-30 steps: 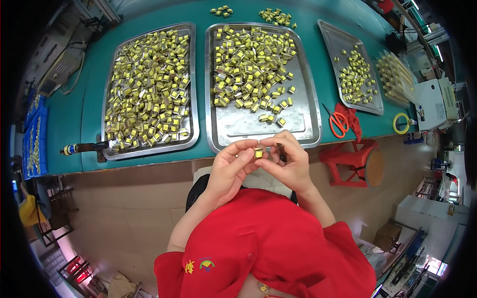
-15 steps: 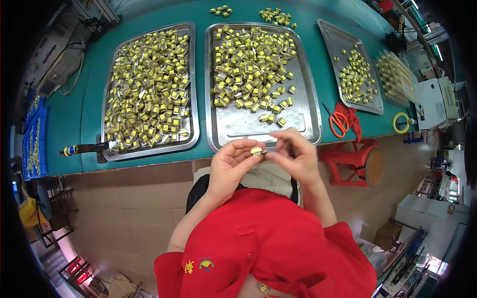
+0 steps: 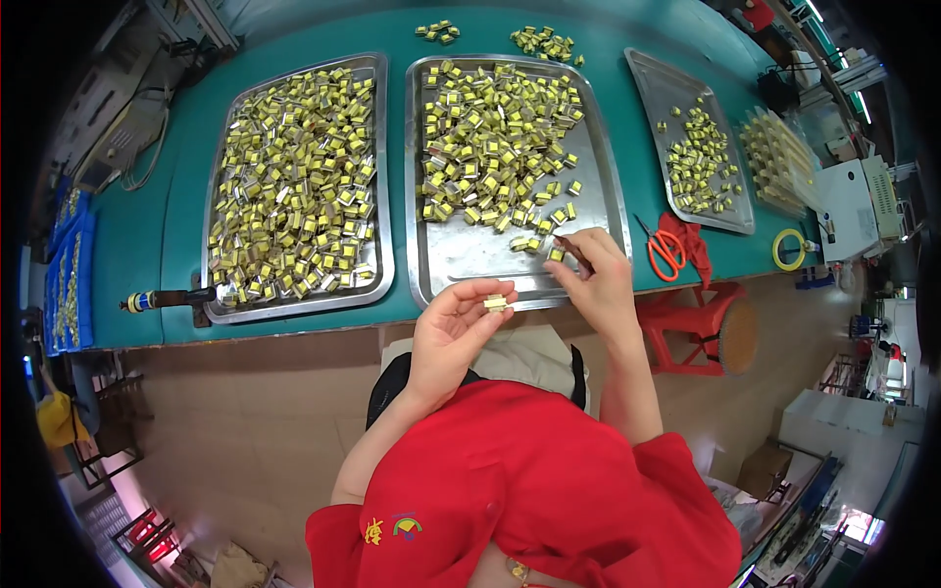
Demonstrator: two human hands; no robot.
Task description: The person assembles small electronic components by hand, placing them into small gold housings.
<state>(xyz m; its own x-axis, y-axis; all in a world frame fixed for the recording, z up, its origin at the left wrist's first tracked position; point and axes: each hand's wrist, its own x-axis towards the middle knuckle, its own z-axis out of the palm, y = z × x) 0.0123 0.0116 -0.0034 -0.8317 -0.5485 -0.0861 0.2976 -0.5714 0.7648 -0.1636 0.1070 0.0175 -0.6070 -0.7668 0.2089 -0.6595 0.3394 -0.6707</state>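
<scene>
My left hand [image 3: 453, 328] holds a small transformer [image 3: 496, 304], with yellow tape around its middle, between thumb and fingertips just off the table's front edge. Over the near right corner of the middle metal tray [image 3: 470, 257], my right hand [image 3: 600, 284] has its thumb and forefinger closed about another small transformer [image 3: 556, 255]. More of these transformers [image 3: 490, 137] lie heaped in the far part of that tray, with a few loose ones close to my right fingertips.
A fuller tray [image 3: 383, 245] of transformers stands left; a smaller one [image 3: 737, 218] lies right. Orange-handled scissors [image 3: 668, 255] and a red cloth [image 3: 697, 250] are right of the middle tray. A clamped tool [image 3: 147, 299] juts at left; a red stool [image 3: 691, 323] stands below the table's right.
My right hand has left the transformer in my left hand and reached forward and right to a loose one in the tray. My left hand stays nearly in place.
</scene>
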